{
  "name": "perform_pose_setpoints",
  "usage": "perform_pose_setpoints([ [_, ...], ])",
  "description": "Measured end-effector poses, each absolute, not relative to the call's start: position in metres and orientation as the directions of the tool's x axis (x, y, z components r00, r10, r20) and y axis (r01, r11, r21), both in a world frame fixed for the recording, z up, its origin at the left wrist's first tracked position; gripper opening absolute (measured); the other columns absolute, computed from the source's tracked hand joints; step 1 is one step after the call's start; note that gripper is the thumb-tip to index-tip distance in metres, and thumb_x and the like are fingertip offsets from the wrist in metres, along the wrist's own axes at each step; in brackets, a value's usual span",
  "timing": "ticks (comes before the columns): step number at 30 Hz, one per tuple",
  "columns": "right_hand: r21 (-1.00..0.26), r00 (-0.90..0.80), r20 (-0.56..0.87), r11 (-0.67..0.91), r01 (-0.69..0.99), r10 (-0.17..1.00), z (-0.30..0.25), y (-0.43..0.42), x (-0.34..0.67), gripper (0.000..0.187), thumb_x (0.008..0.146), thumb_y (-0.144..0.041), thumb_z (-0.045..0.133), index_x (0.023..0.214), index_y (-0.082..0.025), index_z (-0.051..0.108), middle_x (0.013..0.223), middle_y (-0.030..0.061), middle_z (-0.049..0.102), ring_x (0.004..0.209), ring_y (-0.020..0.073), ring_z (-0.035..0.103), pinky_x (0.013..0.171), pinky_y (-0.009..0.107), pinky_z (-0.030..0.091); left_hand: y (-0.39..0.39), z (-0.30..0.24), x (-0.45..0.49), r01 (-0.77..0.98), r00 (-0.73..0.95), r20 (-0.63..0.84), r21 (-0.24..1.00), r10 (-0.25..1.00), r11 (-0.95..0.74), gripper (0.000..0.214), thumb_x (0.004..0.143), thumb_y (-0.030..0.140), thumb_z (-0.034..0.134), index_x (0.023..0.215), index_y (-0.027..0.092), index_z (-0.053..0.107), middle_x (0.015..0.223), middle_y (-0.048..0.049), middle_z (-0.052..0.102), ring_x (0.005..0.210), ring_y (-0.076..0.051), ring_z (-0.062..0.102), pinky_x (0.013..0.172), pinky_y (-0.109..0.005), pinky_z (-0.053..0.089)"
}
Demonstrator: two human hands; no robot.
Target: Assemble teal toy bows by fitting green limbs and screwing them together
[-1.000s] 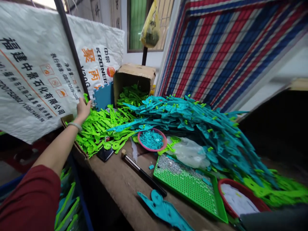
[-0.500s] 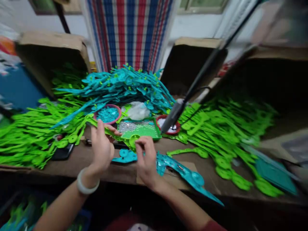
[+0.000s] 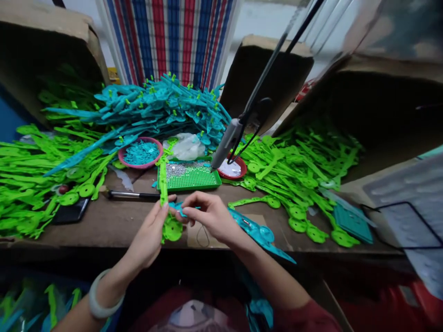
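Observation:
My left hand is closed around a long bright green plastic part, which stands on end with its round disc at the bottom. Close against it, my right hand pinches a small blue plastic piece between thumb and fingers. The fingertips of both hands meet there, so the exact contact is hidden. A larger blue plastic part lies on the table, partly behind my right forearm.
Green parts are heaped at left and right. Behind lie a blue pile, a pink-rimmed bowl of blue pieces, a green tray of small metal bits and a red bowl. An electric screwdriver hangs over the tray.
The green part has swung from slanting to nearly upright in my left hand. A small blue piece now shows in my right fingers. The view has shifted, and the hands are closer together.

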State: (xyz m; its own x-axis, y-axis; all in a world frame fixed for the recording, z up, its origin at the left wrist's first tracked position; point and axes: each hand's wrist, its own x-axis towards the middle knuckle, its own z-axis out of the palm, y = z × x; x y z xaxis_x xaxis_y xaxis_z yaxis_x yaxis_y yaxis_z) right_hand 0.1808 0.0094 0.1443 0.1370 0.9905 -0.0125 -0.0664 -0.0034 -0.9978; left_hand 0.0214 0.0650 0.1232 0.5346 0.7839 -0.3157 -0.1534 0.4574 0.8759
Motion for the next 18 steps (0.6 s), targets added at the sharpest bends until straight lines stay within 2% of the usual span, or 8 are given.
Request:
perform_pose_setpoints([
  [3,-0.996,0.111,-0.08,-0.085,0.042,0.991,0.144,0.012,0.176,0.015,0.083,-0.03,0.063,0.079,-0.017,0.057,0.064,-0.004,0.057,0.049,0.0075,0.05,0.048,0.021,0.039,0.05,0.122,0.016,-0.09,0.697,-0.347,0.826,0.627,0.557,0.062,0.085,0.053,0.065,0.138,0.024,0.051,0.125,-0.0087,0.066,0.115,-0.026,0.062,0.097,-0.038,0.051],
  [5,-0.993,0.105,-0.114,-0.117,0.019,0.988,0.141,0.012,0.176,0.019,0.083,-0.032,0.064,0.077,-0.017,0.055,0.063,-0.0042,0.056,0.052,0.0075,0.049,0.049,0.02,0.037,0.047,0.117,0.012,-0.036,0.76,-0.302,0.864,0.576,0.502,0.058,0.088,0.047,0.064,0.14,0.027,0.049,0.138,-0.0073,0.058,0.127,-0.027,0.054,0.109,-0.04,0.042],
  [7,-0.987,0.047,-0.146,-0.143,-0.073,0.988,0.139,0.01,0.179,0.025,0.082,-0.037,0.066,0.076,-0.017,0.054,0.064,-0.0029,0.058,0.057,0.0082,0.049,0.052,0.02,0.037,0.05,0.111,0.008,0.022,0.745,-0.268,0.925,0.611,0.379,0.055,0.09,0.044,0.062,0.14,0.026,0.05,0.144,-0.0062,0.053,0.136,-0.027,0.045,0.117,-0.041,0.032],
  [9,-0.979,0.003,-0.18,-0.179,-0.097,0.984,0.138,0.01,0.181,0.027,0.081,-0.039,0.068,0.076,-0.016,0.055,0.065,-0.0024,0.058,0.06,0.0084,0.049,0.055,0.021,0.037,0.054,0.107,0.006,0.09,0.704,-0.25,0.96,0.665,0.265,0.056,0.091,0.048,0.058,0.141,0.024,0.05,0.146,-0.0067,0.051,0.14,-0.028,0.04,0.118,-0.042,0.028],
  [14,-0.974,0.083,-0.227,-0.228,-0.001,0.97,0.132,0.013,0.183,0.018,0.08,-0.029,0.066,0.074,-0.016,0.055,0.063,-0.0036,0.058,0.058,0.0082,0.048,0.056,0.021,0.037,0.06,0.102,0.01,0.196,0.662,-0.19,0.978,0.725,0.078,0.057,0.091,0.05,0.053,0.139,0.02,0.051,0.144,-0.0097,0.053,0.139,-0.029,0.041,0.116,-0.041,0.032],
  [18,-0.973,0.1,-0.219,-0.224,0.049,0.971,0.127,0.015,0.184,0.01,0.081,-0.02,0.062,0.074,-0.017,0.055,0.059,-0.004,0.061,0.052,0.0075,0.048,0.054,0.02,0.038,0.061,0.097,0.016,0.222,0.663,-0.177,0.975,0.727,0.035,0.055,0.091,0.048,0.052,0.138,0.019,0.053,0.144,-0.0106,0.052,0.136,-0.027,0.044,0.117,-0.043,0.03],
])
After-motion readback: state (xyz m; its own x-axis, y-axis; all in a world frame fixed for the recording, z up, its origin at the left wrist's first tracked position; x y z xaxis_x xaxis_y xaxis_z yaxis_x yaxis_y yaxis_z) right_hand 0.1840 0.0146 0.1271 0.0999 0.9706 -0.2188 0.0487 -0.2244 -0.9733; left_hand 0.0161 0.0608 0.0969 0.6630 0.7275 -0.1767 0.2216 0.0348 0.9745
